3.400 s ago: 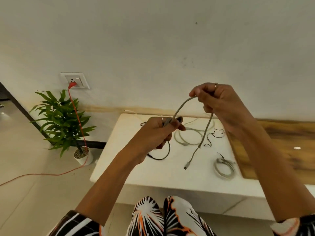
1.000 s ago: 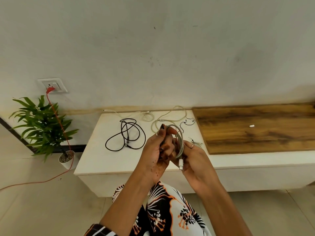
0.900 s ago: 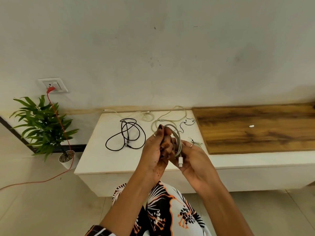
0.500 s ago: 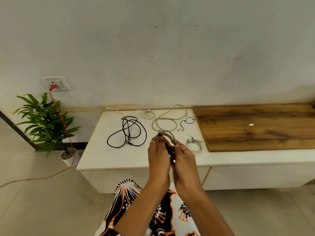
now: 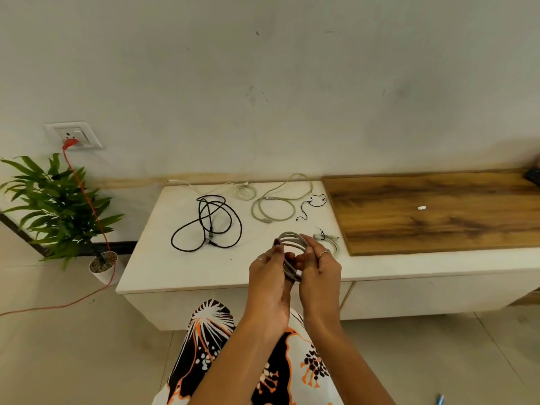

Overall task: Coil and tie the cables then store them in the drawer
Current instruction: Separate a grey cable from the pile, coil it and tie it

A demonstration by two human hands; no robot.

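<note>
cabinet top: smooth matt white | board right of it: grained wood | cable: black, matt

On the low cabinet, toward its left: a tangled cable. Right of that, a loose looped cable, with thin ties just beside. Nearer the front edge, a small tied coil. Farther right, a wooden board. In front, above the cabinet edge: a coiled cable between left hand and right hand. Left, on the floor: a potted plant.
</note>
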